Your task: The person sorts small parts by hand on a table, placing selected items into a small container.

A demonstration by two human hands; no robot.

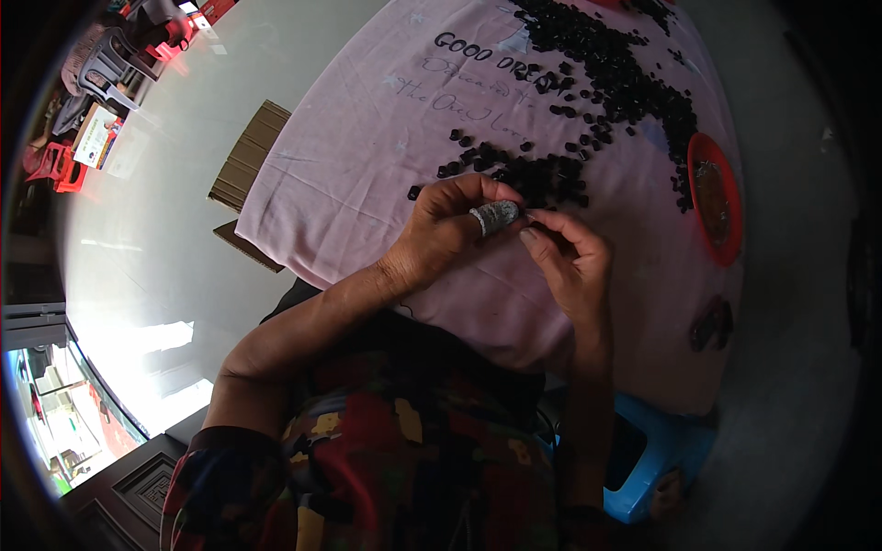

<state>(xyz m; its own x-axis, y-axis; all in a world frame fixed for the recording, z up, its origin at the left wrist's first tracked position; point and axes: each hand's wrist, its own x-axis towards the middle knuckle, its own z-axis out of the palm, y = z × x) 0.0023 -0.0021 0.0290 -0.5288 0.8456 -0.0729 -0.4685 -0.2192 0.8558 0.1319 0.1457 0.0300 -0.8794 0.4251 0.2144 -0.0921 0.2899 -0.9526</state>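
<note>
My left hand [443,222] is closed in a pinch, a grey-white cover [495,218] wrapped round one digit. At its fingertips sits a small black piece [522,210], mostly hidden. My right hand [577,262] meets it from the right, thumb and forefinger pinched close to that piece. Whatever the right fingertips hold is too small to make out. Just beyond both hands lies a loose cluster of similar small black pieces [542,174] on the pink printed cloth [358,165].
A larger heap of black pieces [634,92] stretches across the far right. At the right edge stands a red bowl [734,241] with small shiny bits inside. Nearer lies a dark object [712,323]. A blue stool [661,450] and flattened cardboard [252,151] are on the floor.
</note>
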